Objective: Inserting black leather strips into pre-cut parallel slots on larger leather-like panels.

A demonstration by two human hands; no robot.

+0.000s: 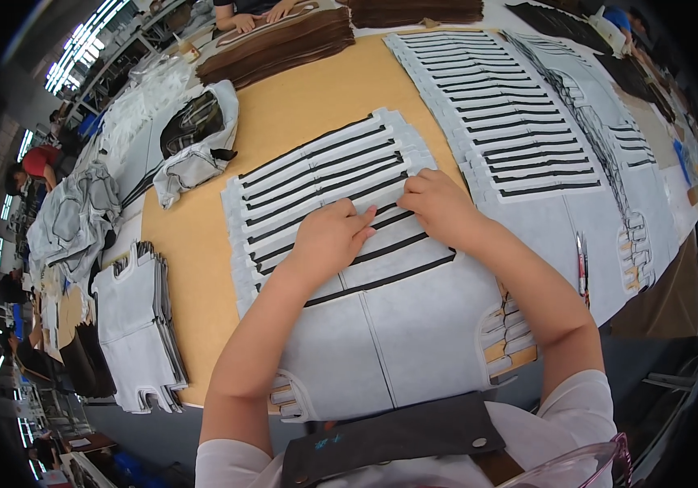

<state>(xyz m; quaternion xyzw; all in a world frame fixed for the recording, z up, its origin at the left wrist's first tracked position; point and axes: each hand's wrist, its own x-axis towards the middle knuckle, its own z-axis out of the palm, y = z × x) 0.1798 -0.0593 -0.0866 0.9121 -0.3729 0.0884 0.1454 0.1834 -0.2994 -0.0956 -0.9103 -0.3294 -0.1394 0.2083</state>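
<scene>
Beyond the left edge of the tan tabletop (308,93), a crumpled grey bundle (76,215) is lying in a loose heap. At the tabletop's left near corner, a stack of grey cut pieces (133,313) is resting, its notched ends facing the near side. Toward the far end of the left edge, a rumpled grey piece (190,172) is lying with dark patterned cloth showing in its opening. At the tabletop's far edge, a co-worker's hands (243,22) are resting by a thick brown stack (280,50).

Across the middle of the tabletop, fanned grey panels (397,325) with black strips are lying in overlapping rows and reaching over its near edge. The left hand (331,236) is resting on these panels, its forefinger stretching along a black strip and its other fingers curling in; whether it is gripping anything, I cannot tell. Just beside it, apart from it, the right hand (438,207) is bending its fingertips down onto the strips' right ends; I cannot tell whether they are pinching the material.

Over the tabletop's right side, a second fanned set (519,130) is lying in similar black-striped rows. Nearer the tabletop's right near edge, a slender red-and-silver tool (583,268) is lying on grey material.
</scene>
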